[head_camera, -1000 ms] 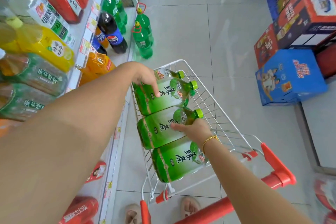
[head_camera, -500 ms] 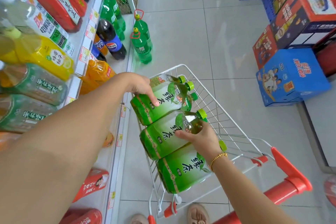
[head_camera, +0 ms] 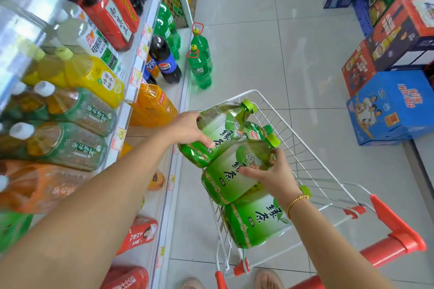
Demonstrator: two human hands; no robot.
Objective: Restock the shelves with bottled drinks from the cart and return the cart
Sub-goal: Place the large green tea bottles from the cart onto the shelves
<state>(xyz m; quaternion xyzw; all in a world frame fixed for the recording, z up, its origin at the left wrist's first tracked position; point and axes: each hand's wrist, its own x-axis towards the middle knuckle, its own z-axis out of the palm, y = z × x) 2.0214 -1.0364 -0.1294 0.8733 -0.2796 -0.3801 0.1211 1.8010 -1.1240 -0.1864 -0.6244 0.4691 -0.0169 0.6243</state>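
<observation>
Head view: the white wire cart [head_camera: 296, 134] stands just beside the shelves [head_camera: 141, 54], its left rim almost against their price strip, so a bottle need only swing sideways to reach a shelf. Its red handle [head_camera: 387, 248] is at the near end, by the person's feet.

The left hand [head_camera: 190, 129] has its fingers wrapped over the body of the far green tea bottle [head_camera: 218, 129]. That bottle sits raised over the cart's left rim, base toward the shelves and cap toward the cart's far end. The grip is at the thick middle, probably because so large a bottle balances best there.

The right hand [head_camera: 274, 176] is spread wide over the shoulder of the middle green tea bottle [head_camera: 232, 171], with fingers and thumb curled round it. This bottle lies slanted on top of the near green tea bottle [head_camera: 256, 218], which rests on its side at the handle end. My guess is that both hands are loading up to carry two bottles in one trip.

Counted, four green tea bottles show: the far, middle and near ones, and a half-hidden bottle [head_camera: 256, 130] lying in the cart behind the two held ones. Four green caps agree with this.

Two green soda bottles [head_camera: 199, 63] stand at the shelves' far bottom corner, beside a cola bottle [head_camera: 166, 65]. Stacked cartons [head_camera: 387, 105] line the floor on the far side of the cart from the shelves.
</observation>
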